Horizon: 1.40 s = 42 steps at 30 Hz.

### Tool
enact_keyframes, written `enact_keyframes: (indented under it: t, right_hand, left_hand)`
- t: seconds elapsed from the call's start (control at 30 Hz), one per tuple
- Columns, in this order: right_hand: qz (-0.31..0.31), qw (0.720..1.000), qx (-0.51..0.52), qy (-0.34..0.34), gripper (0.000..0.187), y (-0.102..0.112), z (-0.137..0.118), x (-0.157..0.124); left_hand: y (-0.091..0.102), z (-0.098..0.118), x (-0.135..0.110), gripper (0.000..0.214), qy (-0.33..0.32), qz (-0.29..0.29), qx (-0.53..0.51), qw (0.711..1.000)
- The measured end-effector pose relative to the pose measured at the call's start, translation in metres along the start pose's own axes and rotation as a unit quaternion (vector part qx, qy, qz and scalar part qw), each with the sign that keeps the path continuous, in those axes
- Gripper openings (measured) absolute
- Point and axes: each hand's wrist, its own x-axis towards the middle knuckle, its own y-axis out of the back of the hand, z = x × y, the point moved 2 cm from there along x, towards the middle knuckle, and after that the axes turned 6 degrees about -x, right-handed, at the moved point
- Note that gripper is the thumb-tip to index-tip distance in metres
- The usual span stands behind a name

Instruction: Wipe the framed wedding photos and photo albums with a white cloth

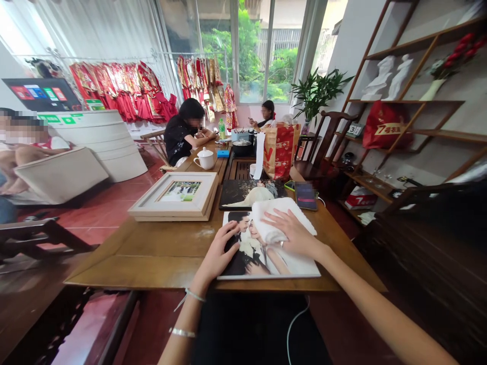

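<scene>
The long wooden table (160, 253) carries everything. At its near edge, right of the middle, a large wedding print (251, 261) lies flat and square to that edge. A stack of picture frames (175, 203) sits further in toward the left edge, and a dark second print (243, 192) lies just beyond the first one's far edge.

A folded white cloth (274, 206) covers the wedding print's far right corner and reaches toward its middle. The near half and the left side lie bare (no streak or smear shows there, so which part has been gone over cannot be read). I judge the wiping under way rather than done, since the cloth is down on the print under a hand.

The right hand (293, 234) lies on the cloth palm down, fingers stretched and slightly spread, pressing rather than gripping. The left hand (220, 253) is likewise open, fingertips on the print's left edge, apparently steadying it.
</scene>
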Motion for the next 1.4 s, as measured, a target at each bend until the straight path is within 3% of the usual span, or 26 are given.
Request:
enact_keyframes:
  t: [0.2, 0.3, 0.4, 0.63, 0.77, 0.93, 1.1, 1.2, 1.3, 1.4]
  right_hand:
    - [-0.032, 0.999, 0.002, 0.021, 0.096, -0.001, -0.076, -0.064]
    - [-0.053, 0.998, 0.019, 0.032, 0.101, 0.001, -0.098, -0.079]
    - [-0.056, 0.998, 0.029, 0.017, 0.098, 0.004, -0.092, -0.072]
    - [-0.020, 0.996, -0.005, -0.085, 0.072, 0.005, -0.021, -0.004]
    - [-0.024, 0.990, -0.025, -0.134, 0.068, 0.004, -0.002, 0.024]
    - [-0.018, 0.990, -0.042, -0.136, 0.074, -0.004, -0.036, 0.015]
    - [-0.029, 0.998, -0.017, -0.060, 0.085, -0.014, -0.104, -0.035]
    - [-0.042, 0.998, 0.023, -0.039, 0.091, -0.011, -0.131, -0.061]
    - [-0.062, 0.996, 0.042, -0.040, 0.092, -0.005, -0.134, -0.068]
    - [-0.041, 0.995, 0.016, -0.095, 0.088, 0.000, -0.112, -0.058]
  left_hand:
    - [-0.002, 0.000, 0.000, 0.039, -0.011, 0.007, -0.012, 1.000]
    - [-0.002, 0.001, -0.001, 0.038, -0.021, 0.012, -0.016, 1.000]
    - [-0.001, 0.001, -0.001, 0.038, -0.015, 0.009, -0.013, 1.000]
    - [-0.001, 0.000, 0.001, 0.039, -0.011, -0.001, -0.004, 1.000]
    - [-0.001, 0.000, 0.002, 0.039, -0.003, 0.000, -0.002, 1.000]
    - [-0.001, -0.001, 0.002, 0.039, -0.002, -0.001, -0.006, 1.000]
    - [-0.001, -0.001, 0.001, 0.036, -0.011, 0.020, -0.021, 1.000]
    - [-0.002, -0.001, 0.002, 0.036, -0.003, 0.029, -0.024, 0.999]
    - [-0.003, -0.002, 0.003, 0.036, -0.002, 0.029, -0.024, 0.999]
    - [-0.002, -0.003, 0.003, 0.036, -0.009, 0.028, -0.028, 0.999]
